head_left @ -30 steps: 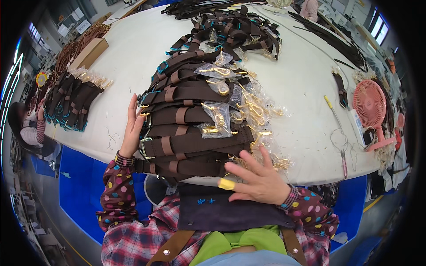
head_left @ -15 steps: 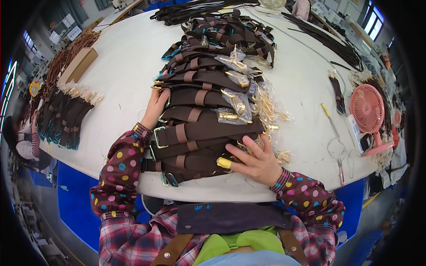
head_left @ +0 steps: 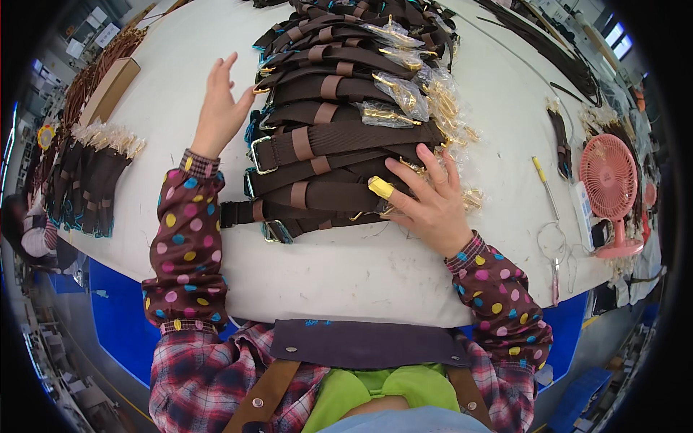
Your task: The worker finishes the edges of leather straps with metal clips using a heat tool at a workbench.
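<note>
A long pile of dark brown webbing straps [head_left: 346, 143] with brown leather loops and metal buckles [head_left: 263, 154] lies across the middle of the table, with gold clasps in clear bags [head_left: 401, 99] along its right side. My left hand [head_left: 220, 108] is raised at the pile's left edge, fingers spread and holding nothing; its thumb is near a buckle, and I cannot tell whether they touch. My right hand [head_left: 433, 209] lies with fingers apart on the lower right of the pile, by the clasps, a yellow wrap [head_left: 380, 187] on one finger.
On the white table [head_left: 346, 281] are a second strap bundle [head_left: 94, 184] and long box [head_left: 108, 90] at left; a pink fan [head_left: 605, 173], yellow-handled tool [head_left: 541, 177] and loose straps [head_left: 548, 54] at right. A co-worker [head_left: 36, 234] is at the far left.
The pile has shifted forward, away from me, along with both hands. My left hand has come away from the buckles leftward, its fingers stretched out. My right hand stays on the straps.
</note>
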`<state>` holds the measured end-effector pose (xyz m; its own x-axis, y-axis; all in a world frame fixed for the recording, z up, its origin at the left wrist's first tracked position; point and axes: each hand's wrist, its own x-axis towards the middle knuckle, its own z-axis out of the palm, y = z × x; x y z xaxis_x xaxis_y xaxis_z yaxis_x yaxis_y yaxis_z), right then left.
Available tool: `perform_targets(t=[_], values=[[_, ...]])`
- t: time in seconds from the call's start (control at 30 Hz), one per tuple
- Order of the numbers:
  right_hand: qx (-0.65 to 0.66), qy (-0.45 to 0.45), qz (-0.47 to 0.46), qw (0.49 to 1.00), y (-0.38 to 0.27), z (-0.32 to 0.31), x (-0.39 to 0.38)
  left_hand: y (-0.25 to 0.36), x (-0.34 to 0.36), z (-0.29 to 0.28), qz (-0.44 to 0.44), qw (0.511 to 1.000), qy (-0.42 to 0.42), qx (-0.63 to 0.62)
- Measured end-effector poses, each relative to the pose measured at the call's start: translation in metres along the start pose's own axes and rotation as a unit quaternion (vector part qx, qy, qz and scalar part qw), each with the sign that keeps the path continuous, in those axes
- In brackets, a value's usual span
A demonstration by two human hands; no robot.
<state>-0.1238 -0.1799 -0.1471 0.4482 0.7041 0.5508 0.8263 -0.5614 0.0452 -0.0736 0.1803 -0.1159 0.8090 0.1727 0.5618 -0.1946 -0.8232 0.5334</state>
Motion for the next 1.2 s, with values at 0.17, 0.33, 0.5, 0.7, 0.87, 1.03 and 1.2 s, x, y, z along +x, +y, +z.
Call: perform_targets(t=[0.17,0.33,0.5,0.7,0.87,1.03,1.2], values=[[0.045,0.018,-0.002,0.999,0.006,-0.025,0.005,0.096,-0.077,-0.044,0.212,0.971,-0.085,-0.064],[-0.033,-0.011,0.004,0.999,0.0,-0.041,0.075,0.115,-0.14,-0.018,0.287,0.914,-0.26,0.123],[-0.112,0.002,0.002,0.994,0.025,-0.036,0.1,0.11,-0.141,0.0,0.293,0.916,-0.211,0.178],[-0.105,0.013,-0.002,0.994,0.059,-0.031,0.14,0.111,-0.138,0.002,0.294,0.913,-0.209,0.191],[-0.157,-0.034,0.028,0.987,0.083,-0.026,0.164,0.139,-0.099,-0.025,0.218,0.941,-0.234,0.111],[-0.19,0.043,0.0,0.981,0.078,-0.018,0.153,0.145,-0.035,0.004,0.225,0.943,-0.075,0.235],[-0.133,0.006,0.042,0.99,0.047,-0.013,0.102,0.095,-0.004,0.019,0.203,0.957,-0.11,0.175]])
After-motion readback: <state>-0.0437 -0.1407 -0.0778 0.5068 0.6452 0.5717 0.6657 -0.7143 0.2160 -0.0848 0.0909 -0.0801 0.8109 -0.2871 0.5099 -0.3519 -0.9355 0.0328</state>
